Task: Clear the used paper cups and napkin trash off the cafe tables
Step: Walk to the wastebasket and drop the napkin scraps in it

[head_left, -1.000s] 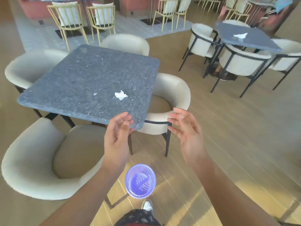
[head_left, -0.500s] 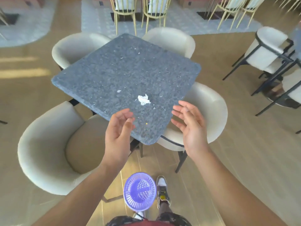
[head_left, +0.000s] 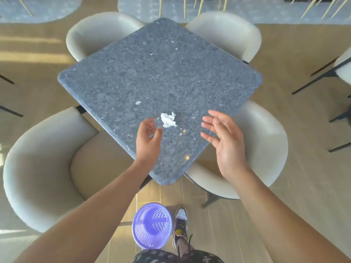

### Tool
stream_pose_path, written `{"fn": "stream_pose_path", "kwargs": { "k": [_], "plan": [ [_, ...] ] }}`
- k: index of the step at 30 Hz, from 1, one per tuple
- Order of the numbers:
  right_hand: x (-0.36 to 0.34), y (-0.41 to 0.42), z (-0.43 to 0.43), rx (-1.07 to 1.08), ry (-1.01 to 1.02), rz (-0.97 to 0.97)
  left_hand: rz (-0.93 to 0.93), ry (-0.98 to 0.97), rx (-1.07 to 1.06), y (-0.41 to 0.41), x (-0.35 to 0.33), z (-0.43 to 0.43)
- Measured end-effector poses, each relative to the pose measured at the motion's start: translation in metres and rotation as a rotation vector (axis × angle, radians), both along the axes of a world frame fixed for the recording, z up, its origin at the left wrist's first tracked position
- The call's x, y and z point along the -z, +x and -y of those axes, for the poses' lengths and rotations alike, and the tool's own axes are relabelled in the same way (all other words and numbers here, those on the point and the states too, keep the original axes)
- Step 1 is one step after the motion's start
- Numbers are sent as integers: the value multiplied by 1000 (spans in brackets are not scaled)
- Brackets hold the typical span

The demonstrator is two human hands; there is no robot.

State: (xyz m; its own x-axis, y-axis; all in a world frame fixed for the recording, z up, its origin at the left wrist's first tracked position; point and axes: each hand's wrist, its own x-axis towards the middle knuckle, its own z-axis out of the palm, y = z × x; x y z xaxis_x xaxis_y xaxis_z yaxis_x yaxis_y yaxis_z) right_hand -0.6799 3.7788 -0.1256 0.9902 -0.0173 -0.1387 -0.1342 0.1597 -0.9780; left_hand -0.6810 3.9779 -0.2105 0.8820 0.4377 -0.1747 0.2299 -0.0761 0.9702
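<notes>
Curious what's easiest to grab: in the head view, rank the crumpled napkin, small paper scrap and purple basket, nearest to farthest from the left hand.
From the left hand:
1. crumpled napkin: on the table, just beyond the fingertips.
2. small paper scrap: farther in on the table, slightly left.
3. purple basket: well back, below table level.

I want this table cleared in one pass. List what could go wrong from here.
1. The left hand hovers by the crumpled napkin; the small scrap farther left on the table could be overlooked.
2. The purple basket stands on the floor beside the shoe; a step could knock it, or a dropped napkin might miss.
</notes>
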Motion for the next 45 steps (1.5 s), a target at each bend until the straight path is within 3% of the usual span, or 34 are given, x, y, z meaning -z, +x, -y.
{"fn": "stream_pose_path", "kwargs": {
  "k": [10,17,22,25,31,36,40,45],
  "plan": [
    [39,37,43,-14,-88,-50,-332,525,285,135,123,8],
    [57,29,77,7,-159,-55,-465,904,549,167,152,18],
    [61,28,91,15,-149,-42,-442,1026,570,165,160,14],
    [62,29,86,-12,-139,-44,-456,920,544,151,153,14],
    [53,31,51,-112,-58,-53,-322,305,139,84,73,20],
    [33,22,14,-207,13,-35,-70,-101,-56,-6,-8,12],
    [20,4,-11,-268,61,-10,113,-259,-134,-75,-66,4],
    [6,-32,-36,-284,75,15,162,-345,-126,-128,-91,-12]
  ]
}}
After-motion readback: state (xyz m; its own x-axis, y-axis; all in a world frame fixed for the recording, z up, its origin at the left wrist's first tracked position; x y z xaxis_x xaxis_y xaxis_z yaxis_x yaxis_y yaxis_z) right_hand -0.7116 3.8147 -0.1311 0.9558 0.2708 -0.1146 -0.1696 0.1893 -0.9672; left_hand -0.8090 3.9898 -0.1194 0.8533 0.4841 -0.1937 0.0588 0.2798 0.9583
